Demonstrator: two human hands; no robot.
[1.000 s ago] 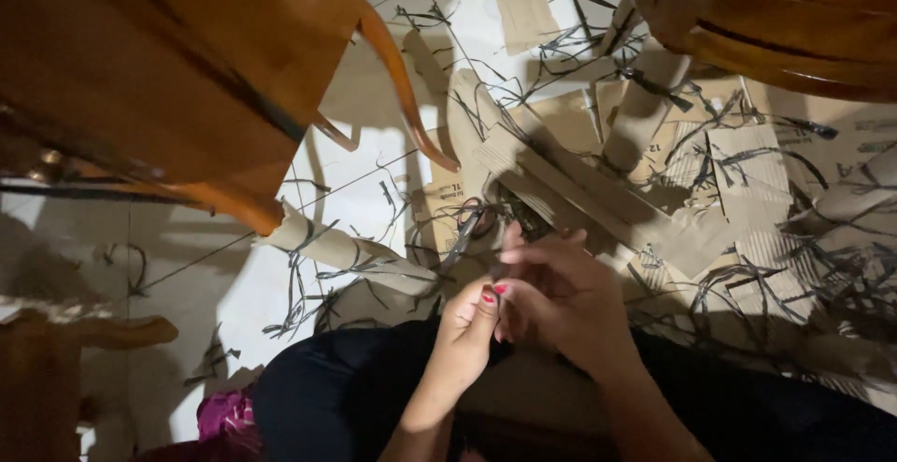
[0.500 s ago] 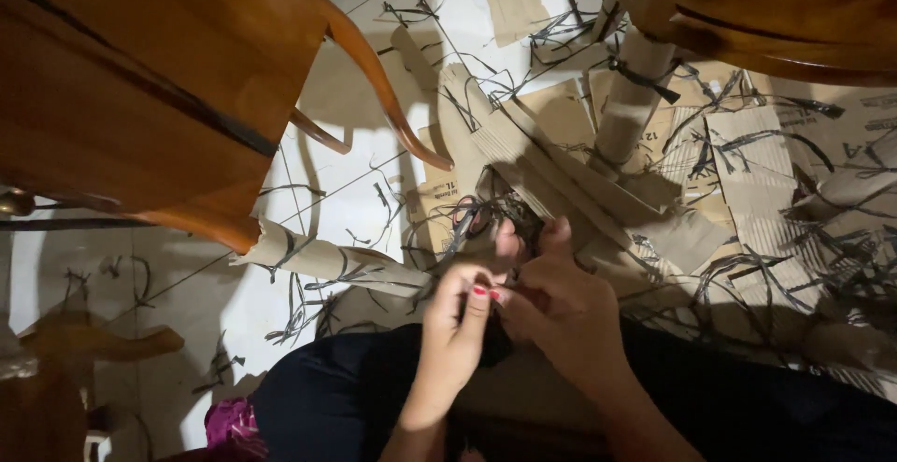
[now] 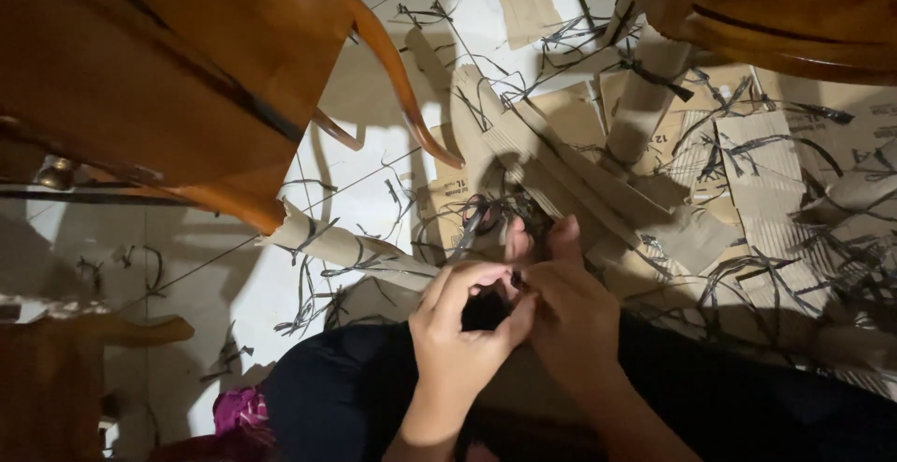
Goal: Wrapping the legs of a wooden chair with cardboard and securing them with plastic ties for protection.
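Note:
My left hand and my right hand meet over my lap, fingertips pressed together. They pinch a small dark piece between them; its shape is too hidden to tell. Just beyond my fingers a pair of scissors with dark handles lies on the floor among brown cardboard strips and thin dark strands. My legs in dark cloth fill the bottom of the view.
A wooden chair with curved legs stands at the left, another wooden piece of furniture at the top right. Rolled cardboard tubes and flat cardboard scraps cover the white tiled floor. A pink cloth lies at the bottom left.
My left hand's fingers have curled over and closed against my right hand's fingertips. Both hands sit slightly lower and closer together than before.

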